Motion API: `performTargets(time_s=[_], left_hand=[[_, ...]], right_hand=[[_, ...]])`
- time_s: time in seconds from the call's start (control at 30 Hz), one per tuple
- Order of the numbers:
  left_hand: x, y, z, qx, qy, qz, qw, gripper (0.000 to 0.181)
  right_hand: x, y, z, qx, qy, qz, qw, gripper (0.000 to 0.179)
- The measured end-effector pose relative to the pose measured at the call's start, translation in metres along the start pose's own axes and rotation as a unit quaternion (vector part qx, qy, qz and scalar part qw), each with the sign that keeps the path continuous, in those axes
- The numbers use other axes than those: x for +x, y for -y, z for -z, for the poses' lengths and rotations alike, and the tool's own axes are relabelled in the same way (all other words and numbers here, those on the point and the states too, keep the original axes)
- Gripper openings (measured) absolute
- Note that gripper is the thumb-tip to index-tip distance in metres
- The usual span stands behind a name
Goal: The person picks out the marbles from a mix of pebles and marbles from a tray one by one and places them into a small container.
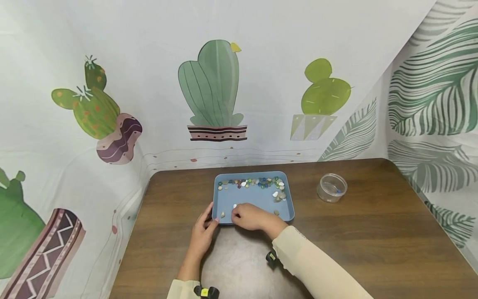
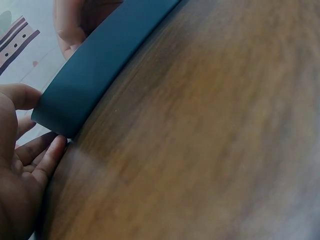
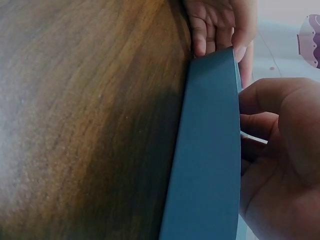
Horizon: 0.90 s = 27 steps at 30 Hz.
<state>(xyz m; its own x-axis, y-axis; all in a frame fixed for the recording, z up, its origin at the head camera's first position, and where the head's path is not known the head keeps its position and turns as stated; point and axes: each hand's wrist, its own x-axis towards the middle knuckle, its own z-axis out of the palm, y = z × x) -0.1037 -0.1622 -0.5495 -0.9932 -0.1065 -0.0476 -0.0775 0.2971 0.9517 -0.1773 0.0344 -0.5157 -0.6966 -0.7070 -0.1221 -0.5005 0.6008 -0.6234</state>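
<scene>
A shallow blue tray (image 1: 254, 207) lies on the wooden table. My left hand (image 1: 203, 234) holds its near left corner, thumb at the rim and other fingers low against the outside, as the left wrist view shows. Over the near rim reaches my right hand (image 1: 251, 216), fingers bent down into the tray. The tray wall (image 3: 207, 150) hides its fingertips in the right wrist view, so I cannot tell whether they pinch anything. Just beyond them is a white pebble (image 1: 235, 206); a tan stone (image 1: 223, 214) lies left of them. Colored glass beads and pebbles (image 1: 263, 182) line the far side.
Grey and white stones (image 1: 281, 195) cluster at the tray's right side, with another stone (image 1: 276, 212) nearer the front. A clear round container (image 1: 332, 188) with a small blue piece inside stands to the right. A cactus-print cloth (image 1: 269, 104) hangs behind the table.
</scene>
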Motion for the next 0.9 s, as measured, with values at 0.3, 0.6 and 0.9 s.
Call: performTargets(time_s=[0.3, 0.6, 0.9], left_hand=[[0.002, 0.001, 0.0, -0.001, -0.001, 0.003, 1.0, 0.056], [0.001, 0.001, 0.0, 0.003, -0.001, 0.0, 1.0, 0.057], [0.0, 0.002, -0.001, 0.004, 0.001, -0.004, 1.0, 0.057]], right_hand=[[-0.001, -0.004, 0.002, 0.021, -0.003, -0.008, 0.9997, 0.021], [-0.005, -0.006, 0.002, 0.024, -0.04, 0.001, 0.9989, 0.01], [-0.013, -0.007, 0.002, 0.033, -0.07, 0.007, 0.997, 0.023]])
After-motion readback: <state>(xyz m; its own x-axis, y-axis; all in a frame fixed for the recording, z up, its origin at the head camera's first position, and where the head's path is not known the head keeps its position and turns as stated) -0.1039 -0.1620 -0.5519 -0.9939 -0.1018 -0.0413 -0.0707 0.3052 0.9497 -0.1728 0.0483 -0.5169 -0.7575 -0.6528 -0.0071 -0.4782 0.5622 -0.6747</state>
